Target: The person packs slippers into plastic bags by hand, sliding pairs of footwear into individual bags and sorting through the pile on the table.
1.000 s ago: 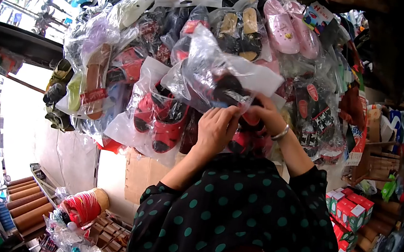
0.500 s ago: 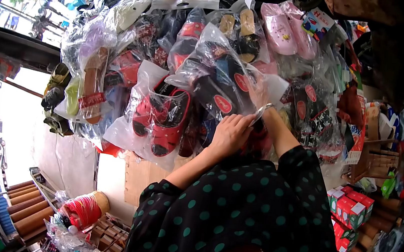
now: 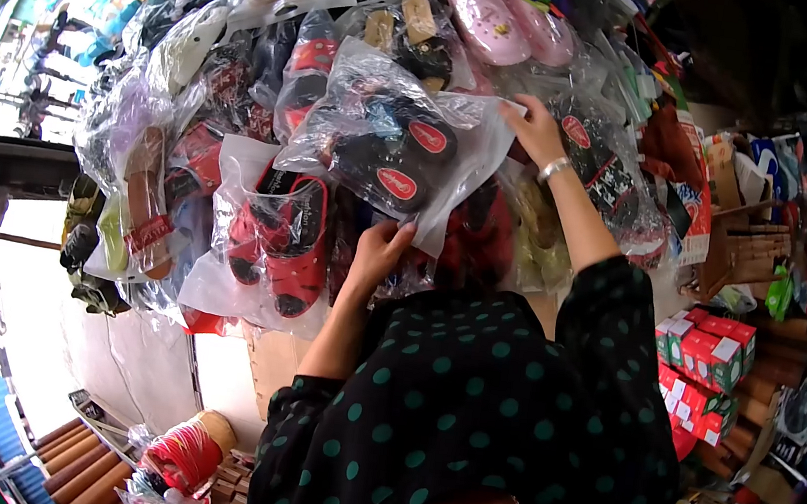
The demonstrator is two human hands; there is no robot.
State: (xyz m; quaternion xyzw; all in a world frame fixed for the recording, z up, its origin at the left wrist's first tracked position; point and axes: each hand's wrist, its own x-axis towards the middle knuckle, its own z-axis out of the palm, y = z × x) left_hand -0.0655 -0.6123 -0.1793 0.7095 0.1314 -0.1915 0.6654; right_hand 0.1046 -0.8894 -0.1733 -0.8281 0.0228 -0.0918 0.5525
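Note:
A clear plastic bag (image 3: pixel 466 149) holds a pair of dark slippers (image 3: pixel 390 155) with red oval labels. My left hand (image 3: pixel 381 252) pinches the bag's lower edge, thumb and fingers together. At the bag's upper right corner, my right hand (image 3: pixel 536 132), with a silver bangle at the wrist, grips the plastic. Left of the bag hang bagged red and black clogs (image 3: pixel 295 249). Pink clogs (image 3: pixel 488 16) lie above it, and another bagged black pair with red labels (image 3: pixel 587 154) is to the right of my right hand.
Many more bagged shoes (image 3: pixel 155 181) hang around in a dense cluster. Red and white boxes (image 3: pixel 713 356) are stacked at the right. A red spool of cord (image 3: pixel 187 452) stands at the lower left near brown rolls (image 3: pixel 89 475). A cardboard piece (image 3: pixel 274 362) shows below the shoes.
The bag has been spread out flatter, its slippers now clearly showing. My hands have moved apart, the right up to the corner, the left down-left. The whole view has shifted.

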